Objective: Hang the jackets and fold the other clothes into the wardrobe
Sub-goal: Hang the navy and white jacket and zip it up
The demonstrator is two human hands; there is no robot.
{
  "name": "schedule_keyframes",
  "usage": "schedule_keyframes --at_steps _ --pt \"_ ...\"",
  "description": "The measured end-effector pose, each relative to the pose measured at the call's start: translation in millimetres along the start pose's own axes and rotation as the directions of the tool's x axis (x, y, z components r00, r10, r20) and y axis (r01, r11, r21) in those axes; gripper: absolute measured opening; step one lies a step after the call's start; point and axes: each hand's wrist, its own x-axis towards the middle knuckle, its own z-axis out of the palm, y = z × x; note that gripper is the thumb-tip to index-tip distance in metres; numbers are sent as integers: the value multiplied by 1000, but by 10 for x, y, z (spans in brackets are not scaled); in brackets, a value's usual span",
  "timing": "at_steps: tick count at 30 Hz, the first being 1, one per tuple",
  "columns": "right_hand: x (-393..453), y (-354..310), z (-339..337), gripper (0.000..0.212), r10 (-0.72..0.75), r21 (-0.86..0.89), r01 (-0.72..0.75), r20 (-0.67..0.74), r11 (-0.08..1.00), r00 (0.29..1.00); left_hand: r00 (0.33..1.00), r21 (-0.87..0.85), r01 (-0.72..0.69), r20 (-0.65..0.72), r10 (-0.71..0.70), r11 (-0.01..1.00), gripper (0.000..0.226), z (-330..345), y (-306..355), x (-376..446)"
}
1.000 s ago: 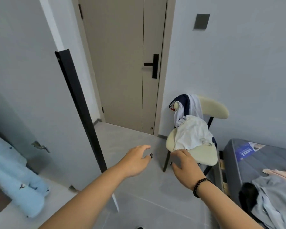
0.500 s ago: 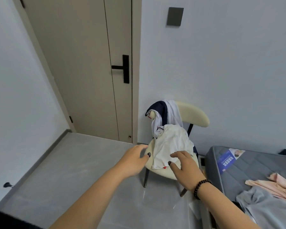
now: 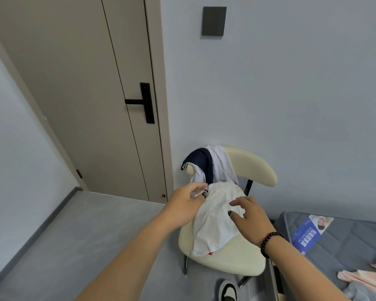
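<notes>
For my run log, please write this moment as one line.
phase: reaching | left hand: open, at white garment | right hand: open, over garment | garment: on chair

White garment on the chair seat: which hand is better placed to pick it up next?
Probably the right hand: its spread fingers lie over the middle of the white garment. The left hand is only at its upper left edge, near the navy and white garment on the chair back.
</notes>
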Motion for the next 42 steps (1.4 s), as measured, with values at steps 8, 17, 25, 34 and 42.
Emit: schedule_keyframes --at_steps 8,17,25,34,42 --pt "1445 520 -241 20 89 126 -96 58 987 994 998 -19 57 -32 -58 998 38 178 8 1362" --pt "2782 655 -104 16 199 178 -250 261 952 945 973 -114 179 -125 -193 977 41 66 -309 2376" --pt "3752 515 344 37 297 181 -370 332 911 895 955 -161 255 -111 -274 954 40 -303 -772 2999" --pt "4604 619 998 86 562 322 -656 343 682 753 936 -204 329 -61 -347 922 36 -719 -1276 3504" --pt "4796 850 1418 26 681 214 -702 175 679 711 901 -221 418 -21 -433 881 39 -816 -1630 3610"
